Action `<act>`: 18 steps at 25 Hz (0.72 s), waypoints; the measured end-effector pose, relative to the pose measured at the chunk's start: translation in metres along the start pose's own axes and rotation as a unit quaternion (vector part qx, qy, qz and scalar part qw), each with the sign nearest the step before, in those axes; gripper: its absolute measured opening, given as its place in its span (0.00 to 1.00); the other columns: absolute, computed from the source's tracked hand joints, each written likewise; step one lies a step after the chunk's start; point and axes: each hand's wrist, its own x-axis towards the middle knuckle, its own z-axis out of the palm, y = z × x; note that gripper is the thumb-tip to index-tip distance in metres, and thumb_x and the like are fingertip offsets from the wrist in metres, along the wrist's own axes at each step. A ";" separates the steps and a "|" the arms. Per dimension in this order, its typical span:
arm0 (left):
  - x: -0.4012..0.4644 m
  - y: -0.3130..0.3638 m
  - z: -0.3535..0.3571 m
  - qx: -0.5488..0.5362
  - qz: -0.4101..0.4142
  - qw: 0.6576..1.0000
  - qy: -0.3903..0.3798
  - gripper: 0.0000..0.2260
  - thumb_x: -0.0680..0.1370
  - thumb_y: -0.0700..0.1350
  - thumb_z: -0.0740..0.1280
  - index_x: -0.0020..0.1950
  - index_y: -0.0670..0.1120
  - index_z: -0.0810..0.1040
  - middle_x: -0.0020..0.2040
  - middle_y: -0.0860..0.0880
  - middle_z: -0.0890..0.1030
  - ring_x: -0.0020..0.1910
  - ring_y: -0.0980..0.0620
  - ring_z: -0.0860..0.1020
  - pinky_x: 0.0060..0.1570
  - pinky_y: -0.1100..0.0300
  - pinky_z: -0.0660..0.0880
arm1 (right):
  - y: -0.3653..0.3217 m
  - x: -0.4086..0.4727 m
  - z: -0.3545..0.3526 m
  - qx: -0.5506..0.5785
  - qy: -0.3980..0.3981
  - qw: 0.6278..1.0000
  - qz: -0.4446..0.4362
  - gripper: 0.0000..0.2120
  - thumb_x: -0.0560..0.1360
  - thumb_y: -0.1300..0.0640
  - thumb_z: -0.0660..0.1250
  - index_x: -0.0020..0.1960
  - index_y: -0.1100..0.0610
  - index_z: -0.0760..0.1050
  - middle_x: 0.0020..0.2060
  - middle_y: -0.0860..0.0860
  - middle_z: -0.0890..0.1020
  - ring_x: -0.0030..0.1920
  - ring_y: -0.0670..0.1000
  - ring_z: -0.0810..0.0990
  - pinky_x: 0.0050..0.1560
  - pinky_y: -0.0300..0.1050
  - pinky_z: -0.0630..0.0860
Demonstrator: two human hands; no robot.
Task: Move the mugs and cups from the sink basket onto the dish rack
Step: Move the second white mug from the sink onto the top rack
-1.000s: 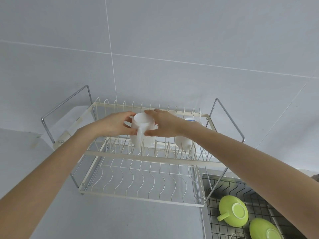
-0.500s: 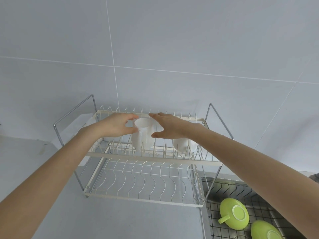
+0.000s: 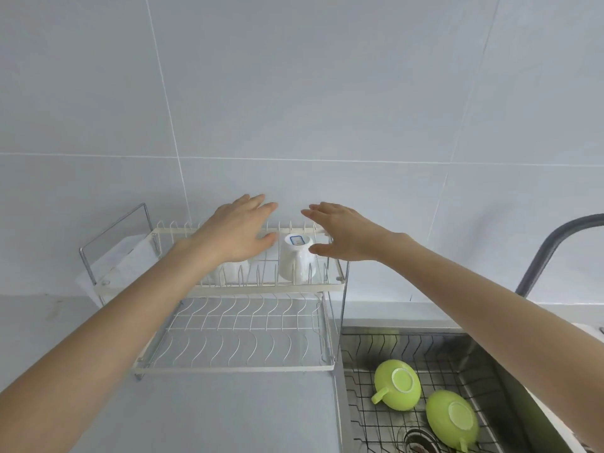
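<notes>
On the upper tier of the dish rack (image 3: 248,285), 2 white mugs stand upside down among the wire prongs: one mug with a blue-edged label on its base (image 3: 295,258) sits clear between the hands, the other white mug (image 3: 230,271) is mostly hidden under the left hand (image 3: 236,235). Both hands hover just above that tier with fingers spread and palms down, the grip of each holding nothing; the right hand (image 3: 346,238) has its thumb near the labelled mug but apparently not touching it. The placing step looks finished for these 2. Inside the sink basket (image 3: 366,351), 2 lime-green cups lie overturned, the nearer-left cup (image 3: 397,389) showing its handle at lower left, the second green cup (image 3: 452,420) beside the drain. The next move probably calls for reaching down right into the basket and taking a green cup by its body or handle.
</notes>
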 end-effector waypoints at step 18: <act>0.026 0.221 0.050 -0.024 0.074 0.994 -0.075 0.29 0.79 0.55 0.54 0.75 0.49 0.46 0.78 0.45 0.45 0.77 0.45 0.43 0.75 0.46 0.45 | 0.163 -0.179 0.029 -0.008 -0.057 0.989 0.134 0.36 0.76 0.46 0.61 0.76 0.53 0.45 0.77 0.56 0.52 0.77 0.56 0.50 0.76 0.51 0.48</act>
